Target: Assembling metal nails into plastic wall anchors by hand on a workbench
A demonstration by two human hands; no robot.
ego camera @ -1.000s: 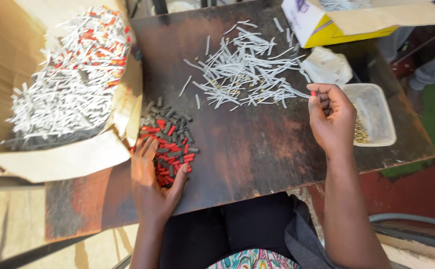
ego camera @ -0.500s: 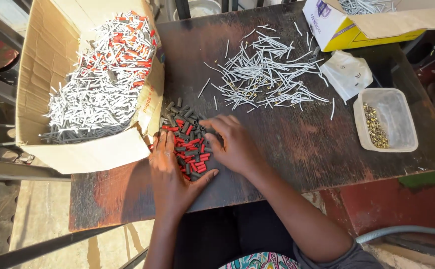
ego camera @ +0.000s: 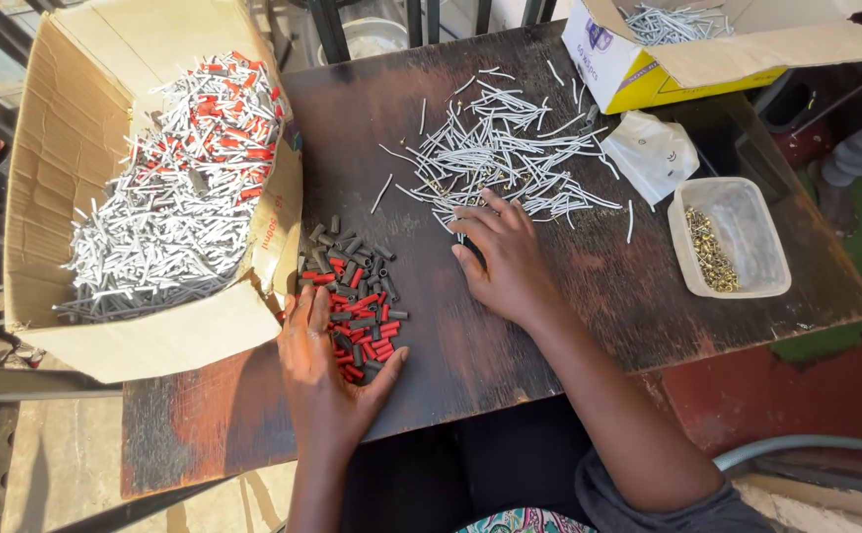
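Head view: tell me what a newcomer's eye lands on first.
The scattered heap of thin grey-white sticks at the middle of the dark wooden table, with the right hand at its near edge. Then the pile of short red and black sleeves cupped by the left hand, beside the big cardboard box of sticks.

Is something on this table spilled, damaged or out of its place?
Nothing looks damaged. A few grey sticks lie apart from the main heap, and the left carton hangs over the table edge.
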